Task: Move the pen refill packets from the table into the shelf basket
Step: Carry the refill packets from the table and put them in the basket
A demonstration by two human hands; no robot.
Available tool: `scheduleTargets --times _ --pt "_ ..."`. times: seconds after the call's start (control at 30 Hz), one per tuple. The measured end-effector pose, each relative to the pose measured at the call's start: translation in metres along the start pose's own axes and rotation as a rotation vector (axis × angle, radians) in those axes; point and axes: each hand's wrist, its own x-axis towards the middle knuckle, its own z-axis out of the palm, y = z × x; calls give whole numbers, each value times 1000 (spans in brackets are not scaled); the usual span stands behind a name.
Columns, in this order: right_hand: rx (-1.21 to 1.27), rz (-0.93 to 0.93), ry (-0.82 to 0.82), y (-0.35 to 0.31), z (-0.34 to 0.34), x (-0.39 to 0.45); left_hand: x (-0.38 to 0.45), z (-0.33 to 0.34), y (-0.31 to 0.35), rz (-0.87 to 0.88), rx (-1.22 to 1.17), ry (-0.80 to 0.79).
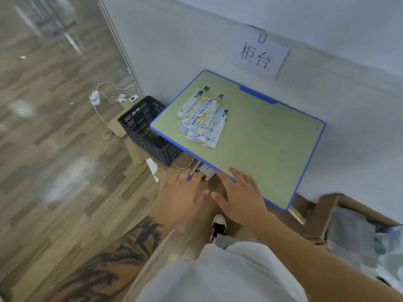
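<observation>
A: On the green table (261,136) with the blue rim, pen refill packets (204,118) in one loose fanned pile, left of centre, towards the wall side.

B: Hands?

A: Both out in front, palms down, side by side, near the table's front corner. Left hand (183,197) over the floor just off the table edge, fingers loosely spread, holding nothing. Right hand (239,197) overlaps the table's front edge, fingers spread too, empty, a ring on one finger. Neither grip touches the pile; packets sit well apart from both.

B: Basket?

A: Black lattice crate (144,127) on the floor at the table's left side, partly tucked under its edge. Contents too dark to tell. No shelf visible.

B: Anything else?

A: Paper sign (259,54) with handwritten characters clipped to the wall above the table. White cables and adapters (109,99) on the wooden floor by the crate. Cardboard box (340,219) at lower right. One stray packet (207,171) seems to lie on the floor under the table edge, just past the left fingertips, blurred. Black and white shoe (218,227) between the forearms; left forearm tattooed.
</observation>
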Motion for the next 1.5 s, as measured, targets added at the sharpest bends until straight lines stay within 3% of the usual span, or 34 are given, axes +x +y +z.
scheduleTargets --times 0.4,0.6,0.7,0.83,0.97,1.17,1.37,1.5 --pt "18 -12 -142 24 -16 128 132 -29 -35 -138 -111 -45" --pt "86 64 -144 15 -21 183 194 -37 -60 -63 -67 -42" --pt "207 199 -138 11 -24 224 232 -37 -73 4 -65 -102" --pt "469 535 -29 10 -24 274 275 -41 -88 104 -73 -202" --pt "514 740 -29 -5 -15 305 305 -49 -105 213 -26 -255" --pt "583 972 -14 -18 0 322 348 -52 -124 343 3 -312" --pt "818 1175 67 -13 5 319 372 -52 -127 460 26 -388" --pt "967 1169 208 -12 -3 303 375 -58 -120 513 -16 -399"
